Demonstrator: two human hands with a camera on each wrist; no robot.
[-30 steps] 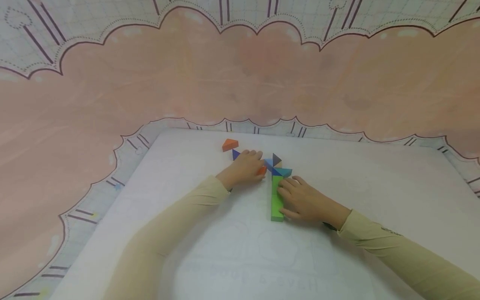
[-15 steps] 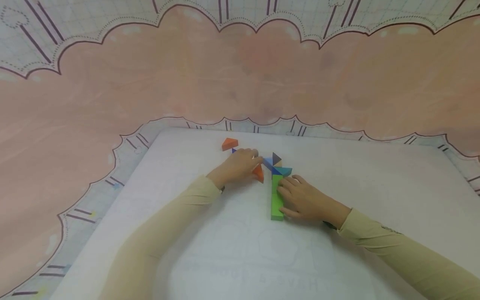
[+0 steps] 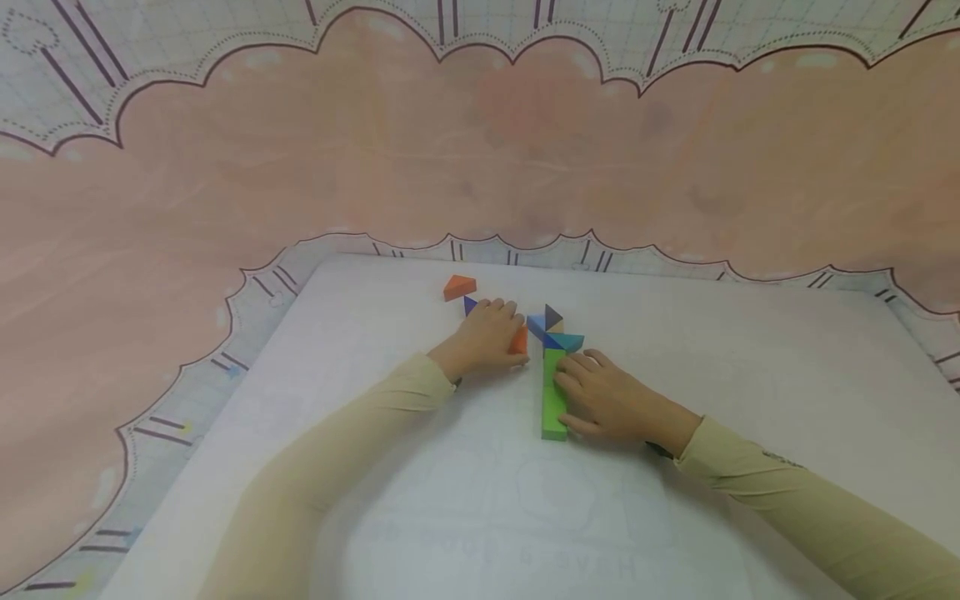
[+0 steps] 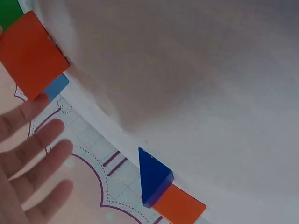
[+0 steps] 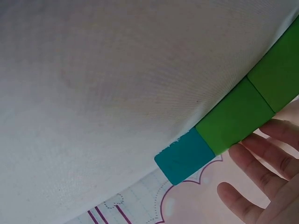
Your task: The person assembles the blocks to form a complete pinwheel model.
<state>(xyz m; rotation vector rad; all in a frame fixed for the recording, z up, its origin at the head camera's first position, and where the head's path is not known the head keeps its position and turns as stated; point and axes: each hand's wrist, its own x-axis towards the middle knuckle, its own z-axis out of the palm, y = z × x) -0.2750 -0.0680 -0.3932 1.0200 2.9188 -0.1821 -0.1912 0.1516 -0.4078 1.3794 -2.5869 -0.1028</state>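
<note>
In the head view my left hand pinches an orange triangular block between thumb and index finger, its other fingers spread. The left wrist view shows this block's red-orange side with a fingertip at its lower corner. Just right of it stand a light blue block, a dark triangular block, a teal triangular block and a small dark blue piece. Below them two green blocks line up end to end. My right hand rests its fingertips along their right side, as the right wrist view confirms.
Behind my left hand lie a loose orange triangular block and a dark blue triangular block, partly hidden by the hand. All blocks are on a white table. A patterned pink cloth lies beyond the table edge.
My left hand drew back a little left, exposing the orange block turned at an angle, then moved right again over it, and the block now stands straighter. My right hand has stayed put.
</note>
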